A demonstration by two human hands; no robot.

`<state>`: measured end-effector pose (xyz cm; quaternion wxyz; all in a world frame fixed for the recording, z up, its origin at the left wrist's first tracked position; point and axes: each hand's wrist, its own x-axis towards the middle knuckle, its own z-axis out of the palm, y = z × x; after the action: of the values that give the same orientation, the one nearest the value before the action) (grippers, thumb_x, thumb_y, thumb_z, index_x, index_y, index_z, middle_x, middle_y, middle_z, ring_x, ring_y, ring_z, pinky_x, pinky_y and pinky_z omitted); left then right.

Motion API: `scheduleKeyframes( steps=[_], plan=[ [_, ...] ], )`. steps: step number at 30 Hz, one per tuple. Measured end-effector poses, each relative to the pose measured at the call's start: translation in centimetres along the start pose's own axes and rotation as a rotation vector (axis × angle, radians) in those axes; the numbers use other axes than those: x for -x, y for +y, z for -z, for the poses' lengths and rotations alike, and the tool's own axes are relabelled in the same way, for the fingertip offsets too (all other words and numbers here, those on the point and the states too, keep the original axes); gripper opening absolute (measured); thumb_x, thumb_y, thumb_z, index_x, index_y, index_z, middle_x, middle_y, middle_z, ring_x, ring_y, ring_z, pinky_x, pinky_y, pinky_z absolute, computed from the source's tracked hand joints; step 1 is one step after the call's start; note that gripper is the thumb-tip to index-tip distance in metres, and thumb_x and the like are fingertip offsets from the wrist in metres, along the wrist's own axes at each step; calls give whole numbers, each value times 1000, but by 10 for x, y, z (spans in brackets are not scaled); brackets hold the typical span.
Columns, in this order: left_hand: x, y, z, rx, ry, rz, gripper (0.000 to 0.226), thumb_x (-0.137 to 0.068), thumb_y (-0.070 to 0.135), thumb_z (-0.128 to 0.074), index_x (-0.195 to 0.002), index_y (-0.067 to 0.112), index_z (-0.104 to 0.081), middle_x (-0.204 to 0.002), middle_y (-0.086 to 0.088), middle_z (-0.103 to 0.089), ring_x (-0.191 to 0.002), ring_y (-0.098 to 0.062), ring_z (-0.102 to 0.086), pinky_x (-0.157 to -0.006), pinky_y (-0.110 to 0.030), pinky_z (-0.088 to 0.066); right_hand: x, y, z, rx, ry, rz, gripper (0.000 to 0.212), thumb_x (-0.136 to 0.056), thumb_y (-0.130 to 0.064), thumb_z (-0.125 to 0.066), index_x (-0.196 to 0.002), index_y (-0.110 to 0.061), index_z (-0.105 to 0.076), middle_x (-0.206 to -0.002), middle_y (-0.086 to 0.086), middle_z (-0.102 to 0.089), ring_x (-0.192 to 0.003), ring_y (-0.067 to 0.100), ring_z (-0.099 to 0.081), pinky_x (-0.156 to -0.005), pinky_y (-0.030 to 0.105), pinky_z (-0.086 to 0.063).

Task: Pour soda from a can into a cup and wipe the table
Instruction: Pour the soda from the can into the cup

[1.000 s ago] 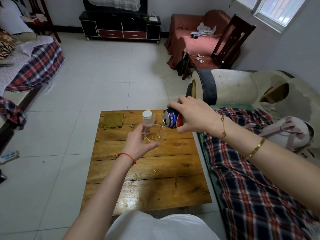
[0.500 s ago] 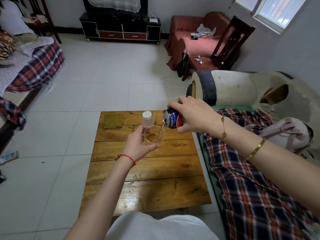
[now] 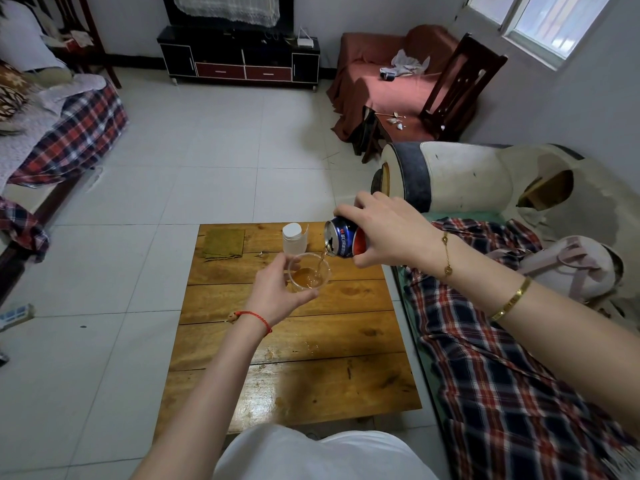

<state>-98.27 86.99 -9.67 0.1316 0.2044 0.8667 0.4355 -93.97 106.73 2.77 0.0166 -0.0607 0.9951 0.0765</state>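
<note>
Right hand (image 3: 388,230) grips the tilted can (image 3: 341,241), soda streaming into the cup (image 3: 309,273) held by the left hand (image 3: 277,292); cloth (image 3: 223,243) at the bench's (image 3: 294,375) 11 o'clock

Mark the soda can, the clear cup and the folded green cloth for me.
soda can (image 3: 341,241), head view, on its blue side wall.
clear cup (image 3: 309,276), head view, on the amber soda inside.
green cloth (image 3: 223,242), head view, on its middle.
</note>
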Motion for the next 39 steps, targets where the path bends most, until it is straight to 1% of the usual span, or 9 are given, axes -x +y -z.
scheduleKeyframes(
  steps=[6,13,18,23,25,31,39],
  plan=[
    [-1,-3,-1,3,3,0,72,-65,34,-88,-126,20,-53,-122,5,-63,-113,-15,-59,-100,-35,-51,0,0,-1,6,3,-2,77,-75,-51,-72,-139,-28,-37,-122,6,-50,-107,23,-51,-86,36,-49],
    [0,-6,-3,-8,3,-6,72,-66,35,-88,-126,19,-53,-124,3,-63,-114,-15,-58,-100,-36,-51,1,-1,-2,14,3,0,77,-76,-51,-71,-140,-28,-36,-123,6,-50,-109,23,-51,-88,35,-47],
    [2,-6,-5,-8,6,-11,69,-67,34,-88,-125,19,-53,-123,4,-62,-109,-12,-57,-97,-29,-50,1,-2,-2,17,-4,3,77,-76,-51,-72,-140,-29,-35,-124,6,-49,-110,22,-50,-88,36,-46],
    [3,-8,-6,-9,3,-1,72,-66,34,-88,-127,17,-53,-125,2,-62,-112,-15,-58,-99,-33,-50,1,-3,-2,28,-11,1,78,-76,-51,-72,-140,-29,-35,-123,6,-49,-109,23,-51,-88,37,-48],
    [4,-9,-7,-10,2,0,72,-66,35,-88,-127,17,-53,-125,2,-62,-112,-15,-58,-99,-32,-50,2,-3,-2,34,-9,7,77,-76,-50,-71,-140,-28,-35,-122,6,-49,-109,24,-51,-88,37,-47],
    [6,-11,-9,5,0,2,71,-67,33,-88,-126,18,-52,-124,2,-61,-106,-9,-54,-92,-23,-47,2,-5,-5,35,-17,16,76,-76,-50,-71,-140,-28,-35,-122,6,-49,-109,23,-50,-86,36,-45],
    [7,-13,-11,11,-6,4,70,-66,33,-88,-125,17,-54,-122,4,-62,-111,-12,-58,-97,-26,-48,3,-6,-8,35,-12,23,75,-77,-49,-71,-139,-28,-36,-122,6,-49,-109,23,-50,-84,34,-45]
  ],
)
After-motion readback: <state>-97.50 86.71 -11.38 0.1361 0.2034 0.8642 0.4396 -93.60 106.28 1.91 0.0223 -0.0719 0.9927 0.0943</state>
